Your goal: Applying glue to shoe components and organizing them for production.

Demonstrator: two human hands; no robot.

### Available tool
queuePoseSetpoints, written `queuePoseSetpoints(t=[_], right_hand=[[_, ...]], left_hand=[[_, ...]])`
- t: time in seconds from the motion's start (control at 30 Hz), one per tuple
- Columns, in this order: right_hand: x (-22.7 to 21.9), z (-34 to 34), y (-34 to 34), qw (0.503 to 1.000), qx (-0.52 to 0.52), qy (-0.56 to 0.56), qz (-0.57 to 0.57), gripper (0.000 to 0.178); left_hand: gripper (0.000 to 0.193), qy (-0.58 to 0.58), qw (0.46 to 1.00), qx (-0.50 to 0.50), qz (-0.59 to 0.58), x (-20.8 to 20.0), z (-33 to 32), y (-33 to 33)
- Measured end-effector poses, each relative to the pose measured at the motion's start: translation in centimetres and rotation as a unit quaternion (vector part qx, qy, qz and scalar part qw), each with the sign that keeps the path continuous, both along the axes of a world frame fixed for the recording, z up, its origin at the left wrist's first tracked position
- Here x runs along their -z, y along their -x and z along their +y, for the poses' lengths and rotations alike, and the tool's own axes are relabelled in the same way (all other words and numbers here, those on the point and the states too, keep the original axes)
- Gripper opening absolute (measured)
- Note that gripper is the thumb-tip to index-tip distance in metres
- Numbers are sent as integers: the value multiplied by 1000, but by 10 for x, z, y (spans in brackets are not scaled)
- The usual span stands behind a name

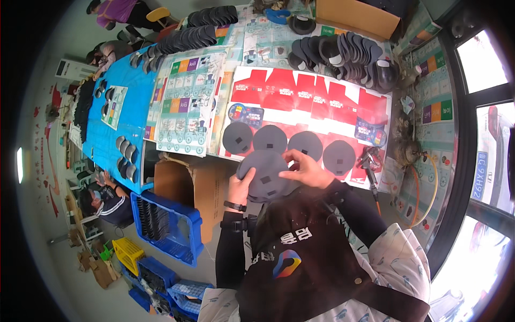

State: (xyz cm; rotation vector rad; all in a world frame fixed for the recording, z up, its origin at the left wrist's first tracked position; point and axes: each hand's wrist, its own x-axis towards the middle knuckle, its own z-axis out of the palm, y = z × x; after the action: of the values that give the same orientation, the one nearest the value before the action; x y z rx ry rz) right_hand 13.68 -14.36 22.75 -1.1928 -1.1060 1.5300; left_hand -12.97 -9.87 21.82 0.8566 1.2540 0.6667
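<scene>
My left hand is closed on the left edge of a dark grey round pad bearing small darker square patches, with the thumb on top. It appears to be a small stack, since another edge shows beneath. The fingers of my right hand are pinched at the right side of this pad. Just beyond lie similar dark discs in a row: one at the left, one beside it, one further right and one at the right end. Each has a small dark patch.
Red-and-white printed sheets cover the work table. A spray gun with a hose sits at its right edge. Dark curved pads are piled behind. To the left stand a cardboard box, a blue crate and a seated person.
</scene>
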Motion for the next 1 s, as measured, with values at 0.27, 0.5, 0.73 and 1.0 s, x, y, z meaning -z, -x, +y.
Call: queuePoseSetpoints(t=[0.27, 0.5, 0.73, 1.0], right_hand=[[16, 66, 100, 956, 194, -36, -218, 22], [77, 137, 125, 945, 233, -54, -222, 22], [68, 203, 140, 959, 256, -2, -118, 18], [163, 291, 79, 926, 360, 20, -109, 16]], left_hand=[[47, 31, 978, 122, -166, -9, 58, 78], [48, 57, 987, 52, -144, 15, 102, 164], [35, 111, 983, -36, -139, 32, 145, 176], [38, 94, 971, -174, -136, 57, 103, 248]])
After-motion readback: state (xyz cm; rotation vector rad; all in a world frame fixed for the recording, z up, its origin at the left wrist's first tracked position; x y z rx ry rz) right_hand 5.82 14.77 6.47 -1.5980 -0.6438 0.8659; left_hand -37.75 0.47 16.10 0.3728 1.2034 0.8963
